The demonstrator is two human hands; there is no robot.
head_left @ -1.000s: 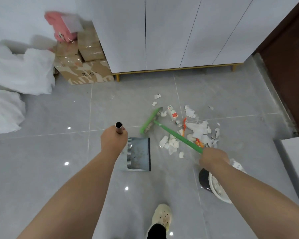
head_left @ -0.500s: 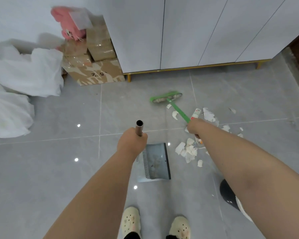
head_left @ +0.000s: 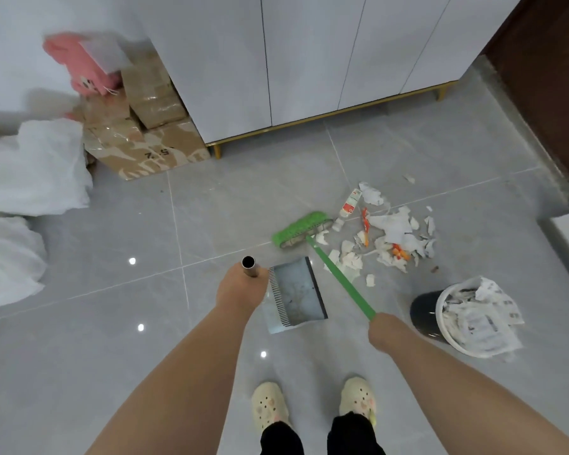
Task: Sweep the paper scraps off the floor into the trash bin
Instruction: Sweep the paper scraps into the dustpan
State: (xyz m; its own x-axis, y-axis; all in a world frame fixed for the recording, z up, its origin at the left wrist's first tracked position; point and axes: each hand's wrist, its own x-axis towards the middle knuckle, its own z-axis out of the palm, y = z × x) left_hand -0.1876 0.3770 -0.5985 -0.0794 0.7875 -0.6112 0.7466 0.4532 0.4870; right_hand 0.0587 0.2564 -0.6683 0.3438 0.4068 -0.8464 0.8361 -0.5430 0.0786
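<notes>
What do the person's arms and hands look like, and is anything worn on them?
Both arms are bare. The left forearm and the right forearm show no sleeve anywhere in view. The left hand and the right hand wear no glove, and no watch, bracelet or ring can be seen from this side.

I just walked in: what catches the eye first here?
Torn paper scraps litter the grey tiles at centre right, the green broom at their left edge. The right hand grips the broom handle, the left hand holds the dustpan by its pole; a paper-stuffed trash bin stands at right.
</notes>
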